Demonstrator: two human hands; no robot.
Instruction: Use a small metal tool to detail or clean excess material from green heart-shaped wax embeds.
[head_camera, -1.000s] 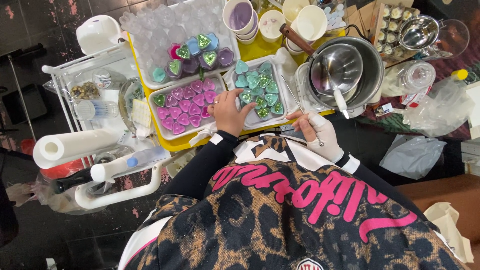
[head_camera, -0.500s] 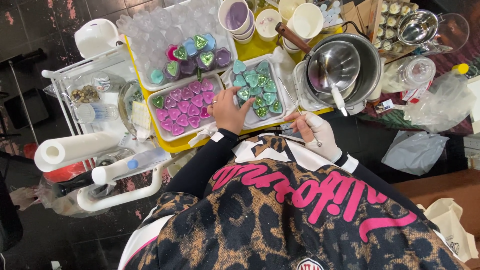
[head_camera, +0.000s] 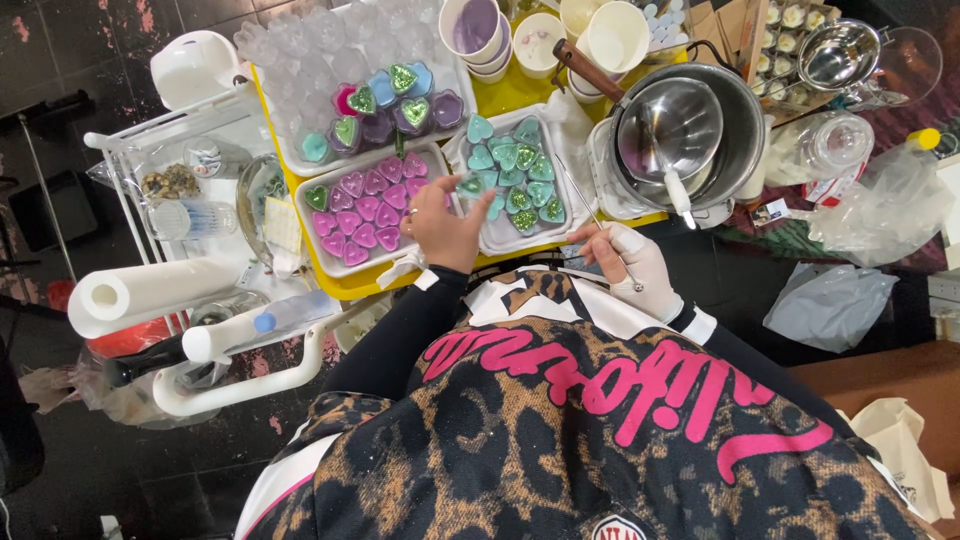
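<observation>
Tweezers are pinched in the gloved right hand, poised for fine placing; 1 teal heart is steadied between left hand fingertips over white trays.

Pink hearts and teal hearts fill white trays on a yellow table.

teal heart candle, between white trays
</observation>
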